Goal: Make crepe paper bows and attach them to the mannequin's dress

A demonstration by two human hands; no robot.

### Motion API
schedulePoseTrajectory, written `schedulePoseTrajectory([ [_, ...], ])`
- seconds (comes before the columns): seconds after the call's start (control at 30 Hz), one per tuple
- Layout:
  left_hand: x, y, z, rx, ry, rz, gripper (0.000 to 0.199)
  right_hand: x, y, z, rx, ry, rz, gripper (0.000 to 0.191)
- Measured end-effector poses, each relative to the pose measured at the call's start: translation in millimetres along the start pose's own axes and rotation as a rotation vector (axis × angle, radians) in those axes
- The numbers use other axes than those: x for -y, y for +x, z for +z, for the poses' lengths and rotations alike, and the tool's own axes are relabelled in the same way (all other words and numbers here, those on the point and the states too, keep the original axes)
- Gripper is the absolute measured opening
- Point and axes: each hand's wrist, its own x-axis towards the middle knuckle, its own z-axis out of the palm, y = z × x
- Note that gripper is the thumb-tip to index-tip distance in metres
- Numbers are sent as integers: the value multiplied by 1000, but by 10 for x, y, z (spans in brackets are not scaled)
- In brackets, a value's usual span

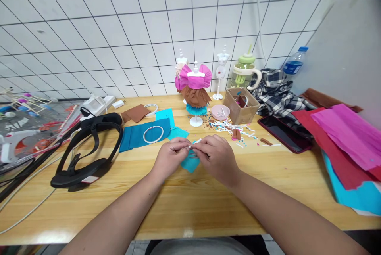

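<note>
Nearest, the left hand [174,154] and right hand [216,158], fingers pinched nearly closed, grip a small white piece [197,141] above blue paper [190,163]; beyond stands the dressed mannequin [196,92], before the tiled wall [119,29].

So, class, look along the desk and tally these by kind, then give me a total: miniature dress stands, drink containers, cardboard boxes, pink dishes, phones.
Dress stands: 3
Drink containers: 2
Cardboard box: 1
Pink dish: 1
Phone: 1
Total: 8
</note>
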Motion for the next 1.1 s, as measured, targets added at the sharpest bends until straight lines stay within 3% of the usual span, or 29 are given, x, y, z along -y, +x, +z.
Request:
schedulePoseTrajectory([
  [0.4, -5, -27, 22, -13, 209, 61, 14, 0, 12, 14, 41, -29, 55, 10],
  [0.73, -20, -31, 32, 28, 104, 56, 13, 10, 30, 31, 39, 160, 184, 3],
  [0.87, -20, -29, 20, 63, -24, 49, 16, 0, 31, 11, 25, 162, 161, 5],
  [1.1, -2, -12, 21, -11, 47, 80, 12, -7, 3, 16, 40, 77, 74, 12],
])
